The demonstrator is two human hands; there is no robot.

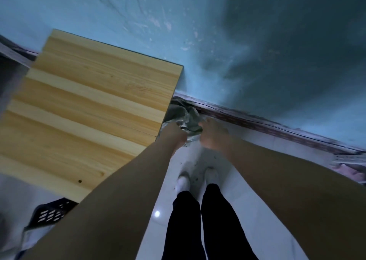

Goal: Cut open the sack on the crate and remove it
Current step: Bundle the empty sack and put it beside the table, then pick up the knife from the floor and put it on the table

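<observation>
A crumpled grey-green sack point(188, 115) lies low on the floor in the corner between the wooden table and the wall. Both my arms reach down to it. My left hand point(176, 135) is at the sack's left side, its fingers buried in the folds and apparently gripping it. My right hand point(213, 135) sits at the sack's right edge with fingers curled toward the material; the blur hides whether it grips. A black perforated plastic crate point(52, 213) shows at the lower left, partly behind my left forearm.
A light wooden table top point(89, 111) fills the left. A blue wall point(257, 52) with a dark skirting strip point(277, 129) runs behind. My feet in white shoes point(196, 178) stand on a glossy white tiled floor with specks of debris.
</observation>
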